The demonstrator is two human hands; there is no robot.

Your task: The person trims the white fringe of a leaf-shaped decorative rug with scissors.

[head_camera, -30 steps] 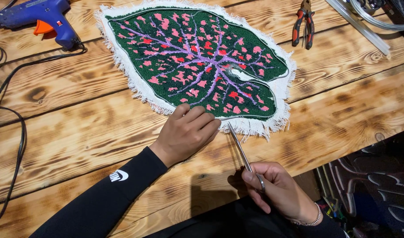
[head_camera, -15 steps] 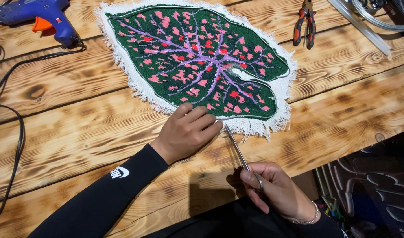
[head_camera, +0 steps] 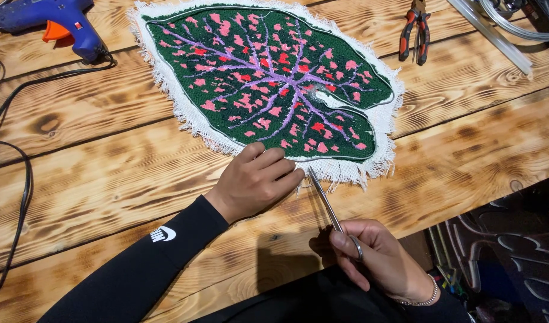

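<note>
A leaf-shaped tufted rug [head_camera: 268, 78], dark green with pink spots, purple veins and a frayed white cloth border, lies on the wooden table [head_camera: 107, 179]. My left hand [head_camera: 256, 179] rests flat on the rug's near fringe, fingers pressing the white edge. My right hand [head_camera: 376, 257] grips the handles of slim metal scissors [head_camera: 325, 200]. Their closed blades point up toward the fringe just right of my left fingertips. A bracelet sits on my right wrist.
A blue hot glue gun [head_camera: 53, 24] with an orange trigger lies at the far left, its black cable [head_camera: 23, 179] trailing down the table's left side. Red-handled pliers [head_camera: 413, 36] and clear glue sticks [head_camera: 496, 36] lie at the far right. The table edge drops off at lower right.
The scissors tip drew close to my left fingertips, then shifted slightly back to the right. My left hand stays on the fringe.
</note>
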